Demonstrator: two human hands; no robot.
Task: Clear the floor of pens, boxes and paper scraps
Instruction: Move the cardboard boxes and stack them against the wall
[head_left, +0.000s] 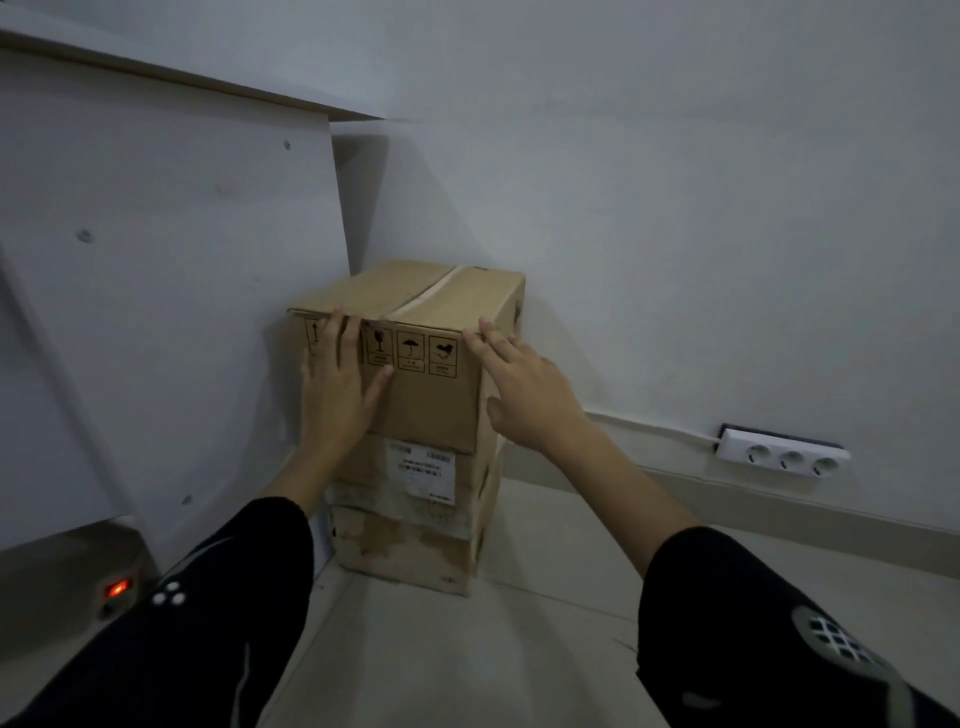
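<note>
Three cardboard boxes are standing stacked in the corner, wedged between a white furniture panel (171, 312) on the left and the wall (675, 208) behind. The top box (415, 332) is sitting taped shut, with handling symbols printed along its front; a middle box (415, 478) with a white shipping label (422, 475) is lying under it, and a scuffed bottom box (400, 556) is resting directly on the floor (467, 665). The left hand (337, 384) is pressing flat against the front left face of the top box, fingers spread and reaching up to its top edge. The right hand (524, 389) is lying open at the front right corner, fingertips touching the upper edge, the thumb hanging below. Neither grip is closing on anything; both hands are apart and flat, touching the cardboard, not clamping it. Judging from this, the person is either squaring the stack against the corner or getting ready to lift it, and the frame is not showing which. No pens or paper scraps are showing on the visible floor, though only a small part of it is in view. A white power strip (782, 457) is lying by the baseboard, and a device with a glowing orange light (117, 590) is sitting at lower left. If the corner counts as the storage spot, the boxes part is looking nearly done; otherwise all three are waiting to be moved.
</note>
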